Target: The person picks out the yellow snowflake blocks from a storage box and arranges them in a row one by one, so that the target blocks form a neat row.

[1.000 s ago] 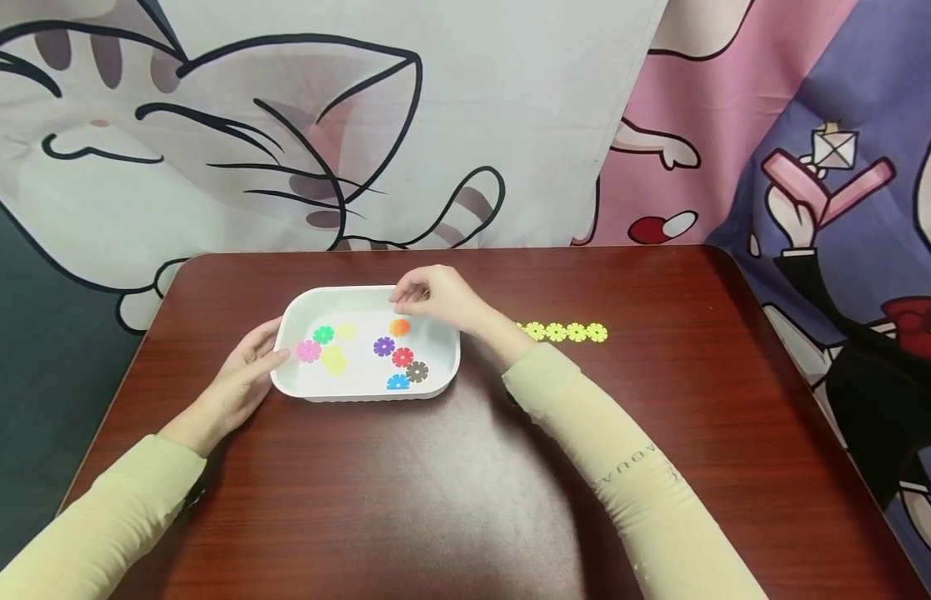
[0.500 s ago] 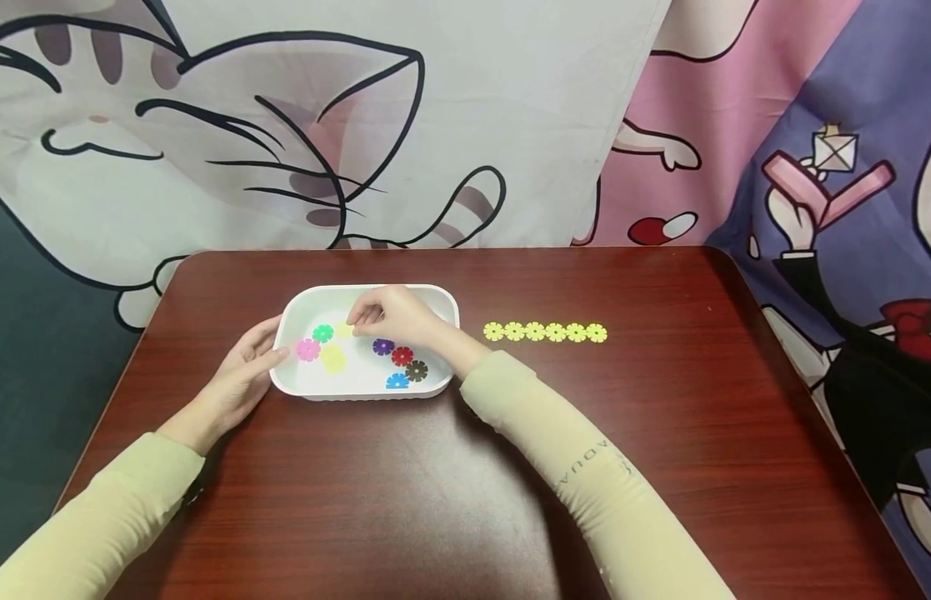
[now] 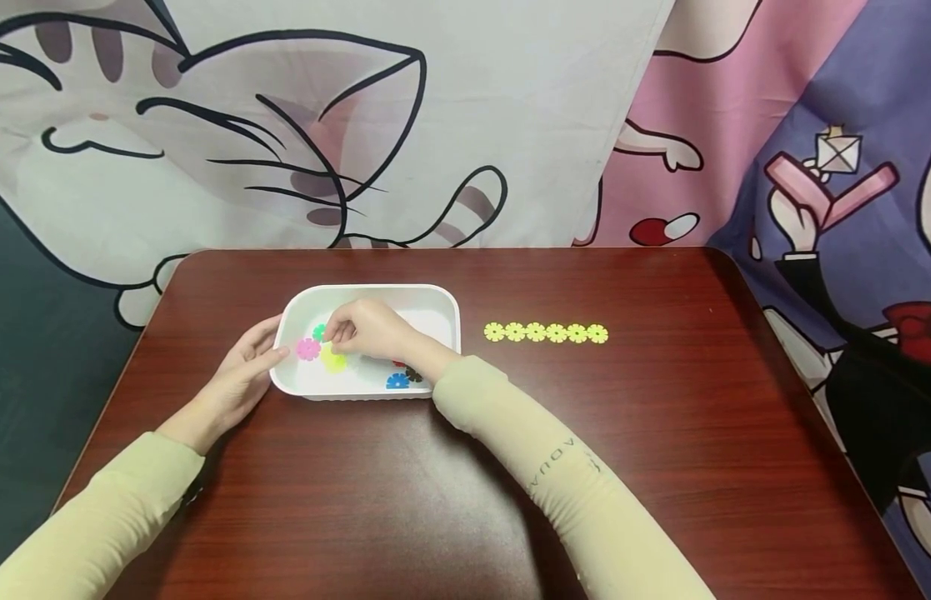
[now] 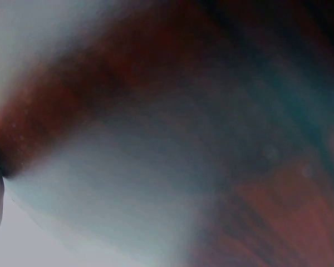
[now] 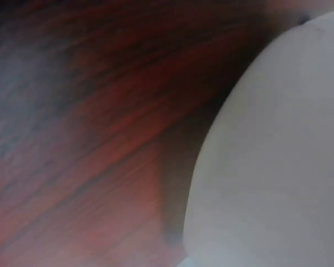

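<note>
My left hand (image 3: 246, 367) grips the left end of a white tray (image 3: 427, 302), its thumb over the rim. Inside lie notched, flower-shaped plastic discs: a pink disc (image 3: 308, 349), a green disc (image 3: 319, 332), a yellow disc (image 3: 333, 359) and a blue disc (image 3: 397, 381). My right hand (image 3: 371, 329) is low over the tray, fingers curled, with the fingertips at the upper edge of the yellow disc. Whether they pinch anything is hidden. The hand and wrist cover other discs; bits of a dark brown disc (image 3: 414, 375) and a red one show.
Right of the tray, several yellow discs (image 3: 546, 332) lie in a straight row on the brown wooden table (image 3: 660, 400). A cartoon-printed cloth (image 3: 540, 125) hangs behind the table. Both wrist views are blurred, showing mostly table and pale surfaces.
My right hand has moved left across the tray, from its right rear rim to the yellow disc. The whole row of yellow discs has come into sight. My left hand stays on the tray.
</note>
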`<state>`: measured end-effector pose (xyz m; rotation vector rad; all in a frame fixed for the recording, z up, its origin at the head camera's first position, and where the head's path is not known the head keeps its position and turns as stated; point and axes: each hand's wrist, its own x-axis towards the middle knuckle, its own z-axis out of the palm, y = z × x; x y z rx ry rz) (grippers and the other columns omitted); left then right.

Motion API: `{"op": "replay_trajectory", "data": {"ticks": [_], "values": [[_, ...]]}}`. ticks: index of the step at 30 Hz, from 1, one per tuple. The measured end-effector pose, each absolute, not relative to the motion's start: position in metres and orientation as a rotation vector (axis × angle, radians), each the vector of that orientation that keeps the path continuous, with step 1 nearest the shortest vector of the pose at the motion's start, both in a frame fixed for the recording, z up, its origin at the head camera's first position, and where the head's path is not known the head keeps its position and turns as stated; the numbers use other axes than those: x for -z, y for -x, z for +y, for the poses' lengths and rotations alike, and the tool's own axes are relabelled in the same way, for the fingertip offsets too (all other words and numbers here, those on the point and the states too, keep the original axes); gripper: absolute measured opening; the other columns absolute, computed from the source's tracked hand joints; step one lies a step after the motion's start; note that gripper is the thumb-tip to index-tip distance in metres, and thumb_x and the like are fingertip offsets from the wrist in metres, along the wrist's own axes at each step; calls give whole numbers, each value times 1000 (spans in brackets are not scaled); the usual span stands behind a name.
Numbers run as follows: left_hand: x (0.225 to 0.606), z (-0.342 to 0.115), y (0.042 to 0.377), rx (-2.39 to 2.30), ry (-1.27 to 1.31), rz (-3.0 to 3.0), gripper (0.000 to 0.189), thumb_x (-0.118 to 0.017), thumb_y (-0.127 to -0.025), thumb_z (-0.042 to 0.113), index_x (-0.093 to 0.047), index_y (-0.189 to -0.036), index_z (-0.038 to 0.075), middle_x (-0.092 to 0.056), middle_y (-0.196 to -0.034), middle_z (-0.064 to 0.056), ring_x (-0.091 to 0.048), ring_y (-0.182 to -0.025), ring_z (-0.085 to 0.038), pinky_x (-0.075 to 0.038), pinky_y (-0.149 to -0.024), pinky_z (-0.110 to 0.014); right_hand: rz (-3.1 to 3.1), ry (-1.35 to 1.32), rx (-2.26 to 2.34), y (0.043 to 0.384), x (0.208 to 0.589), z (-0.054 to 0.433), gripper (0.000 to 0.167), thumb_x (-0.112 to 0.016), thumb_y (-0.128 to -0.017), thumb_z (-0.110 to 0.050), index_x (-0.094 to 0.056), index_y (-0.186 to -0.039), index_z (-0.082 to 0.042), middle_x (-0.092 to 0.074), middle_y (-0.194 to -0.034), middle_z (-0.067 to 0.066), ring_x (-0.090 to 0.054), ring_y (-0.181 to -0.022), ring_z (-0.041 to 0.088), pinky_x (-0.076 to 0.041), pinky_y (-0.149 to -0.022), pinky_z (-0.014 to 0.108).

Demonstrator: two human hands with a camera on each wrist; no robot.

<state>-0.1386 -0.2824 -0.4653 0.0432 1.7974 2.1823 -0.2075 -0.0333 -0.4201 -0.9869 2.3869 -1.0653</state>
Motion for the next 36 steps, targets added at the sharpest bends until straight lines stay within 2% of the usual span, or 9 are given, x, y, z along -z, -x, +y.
{"op": "replay_trajectory", "data": {"ticks": [8,27,36], "values": [[466,-283,139,-2189,-75,1784,45,-55,-108,2,-45,-146,24,-51,-143,16,-55,-128,7,-51,-101,-12,2416,1014,893,206,427,-41,16,-82,-95,-12,-78,-110,-9,-77,-100,1,-67,-91,7,-48,-81,8],[467,-283,139,-2217,-85,1768,44,-55,-107,1,-49,-144,24,-54,-142,16,-55,-128,5,-52,-100,-13,2447,1050,787,206,437,-42,24,-85,-92,-15,-78,-114,-11,-72,-107,1,-63,-98,9,-46,-86,10],[465,-282,138,-2211,-82,1774,43,-55,-107,1,-50,-142,26,-55,-141,17,-55,-128,5,-52,-100,-13,2503,1074,748,205,438,-42,23,-82,-95,-21,-77,-117,-14,-67,-107,-1,-60,-99,10,-45,-88,14]]}}
